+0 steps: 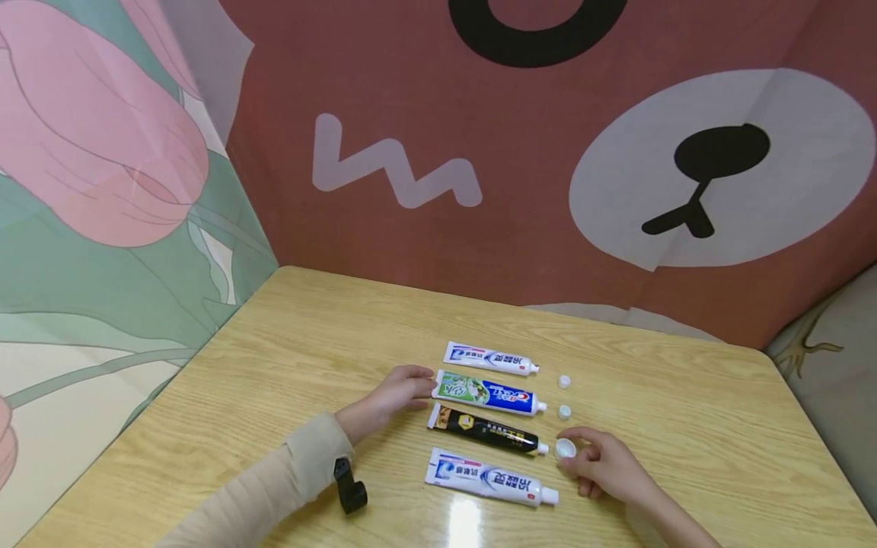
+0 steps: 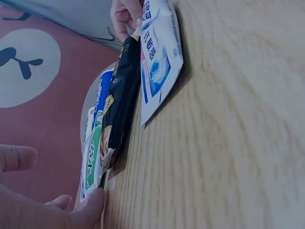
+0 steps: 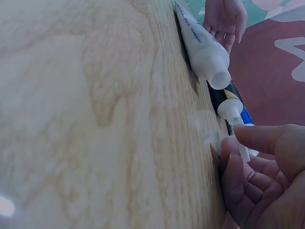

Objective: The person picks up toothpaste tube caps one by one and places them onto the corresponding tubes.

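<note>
My right hand pinches a white cap between thumb and fingers, just off the bare nozzle of a black toothpaste tube. At the crimped end of a green-and-blue toothpaste tube is my left hand, fingers loosely extended; whether it touches the tube cannot be told. A white toothpaste tube with its white cap on lies nearest to me. Farthest away is another white toothpaste tube, its nozzle uncapped. In the right wrist view, the fingers of the right hand partly hide the cap.
Two small white caps, a far one and a nearer one, lie right of the two farther tubes. The wooden table meets a printed bear backdrop behind. A black strap-like piece sits by the left sleeve.
</note>
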